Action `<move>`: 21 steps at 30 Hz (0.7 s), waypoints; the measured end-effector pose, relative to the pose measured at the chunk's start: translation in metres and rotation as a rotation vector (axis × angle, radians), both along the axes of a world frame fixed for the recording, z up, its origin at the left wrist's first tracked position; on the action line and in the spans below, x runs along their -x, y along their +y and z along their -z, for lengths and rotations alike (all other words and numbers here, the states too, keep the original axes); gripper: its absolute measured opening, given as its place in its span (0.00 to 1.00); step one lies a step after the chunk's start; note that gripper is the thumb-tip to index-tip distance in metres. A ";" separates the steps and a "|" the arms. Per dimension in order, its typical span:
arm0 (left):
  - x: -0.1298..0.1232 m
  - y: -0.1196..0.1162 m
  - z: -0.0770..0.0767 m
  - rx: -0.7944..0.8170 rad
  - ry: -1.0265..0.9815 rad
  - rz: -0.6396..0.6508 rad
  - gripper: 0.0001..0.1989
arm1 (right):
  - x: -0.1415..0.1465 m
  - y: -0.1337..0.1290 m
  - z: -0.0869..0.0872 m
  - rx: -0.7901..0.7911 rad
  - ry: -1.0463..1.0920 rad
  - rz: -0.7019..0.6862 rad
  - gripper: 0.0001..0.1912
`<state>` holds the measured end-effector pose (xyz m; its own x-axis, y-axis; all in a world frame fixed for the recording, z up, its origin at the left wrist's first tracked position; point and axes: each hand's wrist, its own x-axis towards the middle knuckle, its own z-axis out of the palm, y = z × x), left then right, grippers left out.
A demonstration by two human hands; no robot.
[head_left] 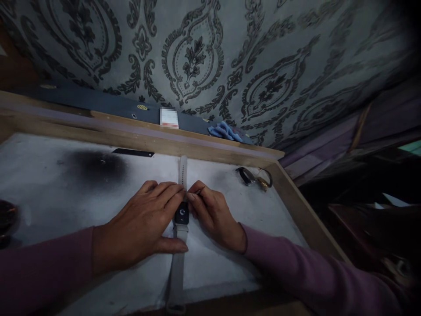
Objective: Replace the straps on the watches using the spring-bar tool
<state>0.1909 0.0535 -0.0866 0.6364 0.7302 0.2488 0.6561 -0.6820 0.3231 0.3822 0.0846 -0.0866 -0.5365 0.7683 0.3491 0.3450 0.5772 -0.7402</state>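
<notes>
A smartwatch with a light grey strap lies back side up, its dark sensor side (182,213) showing. One strap half (183,169) reaches toward the far wall of the tray, and the other (177,272) runs toward me, ending in a buckle. My left hand (140,224) steadies the watch from the left, fingertips at the far strap joint and thumb across the near strap. At that same joint, on the right, my right hand (210,210) is closed in a pinch. A thin, dark sliver shows between its fingers, too small to name.
The white work surface (223,263) has a wooden rim (197,147). A black blade-like strip (133,152) lies along the far side. Wristwatches (253,177) sit at the back right, a dark round object (7,219) at far left. On the ledge are a blue cloth (225,131) and a small box (169,117).
</notes>
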 end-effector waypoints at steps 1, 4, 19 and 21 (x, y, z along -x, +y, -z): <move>0.000 0.000 0.000 0.005 -0.004 0.002 0.34 | 0.000 0.000 -0.001 -0.018 -0.012 -0.008 0.09; 0.000 0.000 0.000 0.013 -0.014 0.008 0.33 | 0.001 0.000 -0.002 -0.072 -0.032 -0.032 0.09; 0.000 0.000 -0.001 -0.019 -0.014 0.004 0.37 | 0.000 0.001 0.002 0.042 0.010 0.033 0.12; 0.000 0.000 0.000 -0.018 -0.024 0.001 0.37 | 0.000 0.001 0.001 0.059 0.011 0.038 0.12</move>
